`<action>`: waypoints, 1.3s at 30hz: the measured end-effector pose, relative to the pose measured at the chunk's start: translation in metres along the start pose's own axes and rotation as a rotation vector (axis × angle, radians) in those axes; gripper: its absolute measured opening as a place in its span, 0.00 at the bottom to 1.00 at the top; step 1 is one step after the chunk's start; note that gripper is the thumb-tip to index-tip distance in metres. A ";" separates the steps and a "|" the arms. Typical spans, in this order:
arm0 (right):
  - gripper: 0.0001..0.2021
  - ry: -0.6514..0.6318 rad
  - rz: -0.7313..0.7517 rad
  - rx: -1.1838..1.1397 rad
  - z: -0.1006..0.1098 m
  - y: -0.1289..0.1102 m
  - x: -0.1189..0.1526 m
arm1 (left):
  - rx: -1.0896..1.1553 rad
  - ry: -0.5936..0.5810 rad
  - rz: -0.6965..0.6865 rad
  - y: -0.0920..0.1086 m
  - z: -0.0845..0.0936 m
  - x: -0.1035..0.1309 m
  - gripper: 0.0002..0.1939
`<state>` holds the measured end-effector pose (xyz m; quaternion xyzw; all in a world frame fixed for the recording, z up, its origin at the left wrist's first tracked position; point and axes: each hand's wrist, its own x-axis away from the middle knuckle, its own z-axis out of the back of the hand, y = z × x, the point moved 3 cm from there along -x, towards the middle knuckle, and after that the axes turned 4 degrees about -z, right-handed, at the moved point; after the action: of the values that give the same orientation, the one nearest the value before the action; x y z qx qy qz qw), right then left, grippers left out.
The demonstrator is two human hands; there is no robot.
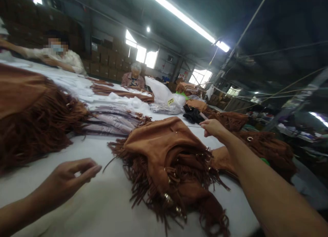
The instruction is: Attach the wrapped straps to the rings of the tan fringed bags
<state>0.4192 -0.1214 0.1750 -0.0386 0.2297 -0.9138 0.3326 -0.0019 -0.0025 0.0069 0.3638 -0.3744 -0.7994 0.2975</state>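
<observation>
A brown suede-like bag (164, 138) with long fringe and metal rings lies on the white table in front of me. My left hand (73, 177) hovers over the table left of the bag, apart from its fringe. Its thumb and fingers curl together at the tips, with nothing visible between them. Beyond the bag's right side, my right hand (215, 128) is stretched forward, its fingers closed. A short pale stick-like piece (203, 116) shows at its fingertips, beside a crumpled black bundle (192, 114). Whether the fingers grip that piece is unclear.
A large fringed brown pile (28, 107) stands at the left. Flat plastic-wrapped pieces (112, 122) lie behind the bag, with a white plastic bag (164, 97) farther back. More fringed brown bags (266, 151) fill the right. Two people (69, 59) (133, 79) sit across the table.
</observation>
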 end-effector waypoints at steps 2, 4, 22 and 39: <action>0.12 0.013 0.100 0.002 -0.025 -0.010 0.044 | -0.012 -0.081 0.035 -0.014 0.000 0.006 0.18; 0.13 0.011 0.223 -0.018 -0.058 -0.016 0.102 | 0.024 -0.091 0.067 -0.030 0.002 0.012 0.19; 0.22 -0.243 0.251 -0.193 -0.127 -0.047 0.188 | -0.224 0.042 -0.240 -0.037 0.008 0.016 0.14; 0.21 0.273 0.284 0.196 -0.069 0.050 0.110 | -0.281 -0.163 -0.917 0.088 -0.103 -0.037 0.20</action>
<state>0.3479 -0.1970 0.0816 0.1509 0.1858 -0.8725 0.4260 0.1201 -0.0621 0.0449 0.3838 -0.0858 -0.9168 -0.0694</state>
